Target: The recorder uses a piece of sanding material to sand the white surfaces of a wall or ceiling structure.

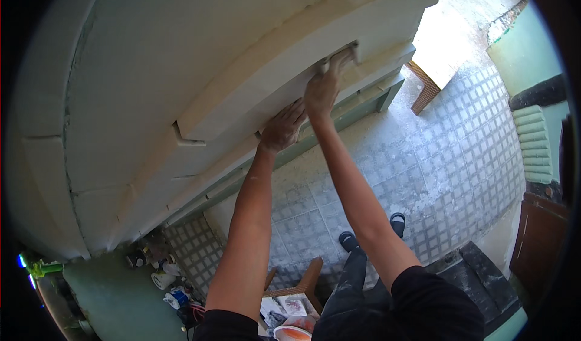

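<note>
A pale wall with stepped, raised mouldings (281, 55) rises before me. My right hand (330, 75) reaches up to a recessed band between two mouldings. Its fingers press a thin flat hand tool (356, 46) against the surface; motion blur hides whether this is a scraper or a sanding piece. Lower and to the left, my left hand (283, 130) lies palm-down on the moulding, holding nothing. Its fingers stretch up towards my right wrist. Both hands look dusted with pale powder.
Behind my left arm, a woven-pattern plastic stool (306, 279) bears an orange-lined bowl (292, 333) and other items. Several containers (163, 279) stand along the green wall (118, 291). Another woven-pattern piece of furniture (426, 87) stands at the right on the patterned tile floor (454, 146).
</note>
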{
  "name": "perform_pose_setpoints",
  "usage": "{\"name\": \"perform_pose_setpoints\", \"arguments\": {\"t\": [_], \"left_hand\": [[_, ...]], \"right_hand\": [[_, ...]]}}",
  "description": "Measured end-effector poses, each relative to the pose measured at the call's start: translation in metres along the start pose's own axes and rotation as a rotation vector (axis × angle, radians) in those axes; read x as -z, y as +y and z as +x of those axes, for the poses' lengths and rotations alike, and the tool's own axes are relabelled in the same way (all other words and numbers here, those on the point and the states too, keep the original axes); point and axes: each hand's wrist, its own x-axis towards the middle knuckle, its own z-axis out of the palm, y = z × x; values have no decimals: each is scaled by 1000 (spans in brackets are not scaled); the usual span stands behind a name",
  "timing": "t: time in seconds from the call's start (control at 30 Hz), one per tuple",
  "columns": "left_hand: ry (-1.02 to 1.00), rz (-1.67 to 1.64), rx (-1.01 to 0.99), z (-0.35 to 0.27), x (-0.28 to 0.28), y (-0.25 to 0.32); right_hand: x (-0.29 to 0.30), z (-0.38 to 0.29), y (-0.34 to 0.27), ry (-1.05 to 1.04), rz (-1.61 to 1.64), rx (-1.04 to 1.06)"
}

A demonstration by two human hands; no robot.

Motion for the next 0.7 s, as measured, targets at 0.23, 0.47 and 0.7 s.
{"name": "perform_pose_setpoints", "arguments": {"t": [0.23, 0.47, 0.7], "left_hand": [[81, -36, 8, 9, 13, 8], [37, 5, -40, 13, 21, 12], [54, 36, -29, 16, 23, 14]], "right_hand": [[-3, -5, 20, 189, -301, 376], [27, 21, 28, 115, -379, 503], [33, 6, 18, 52, -350, 609]]}}
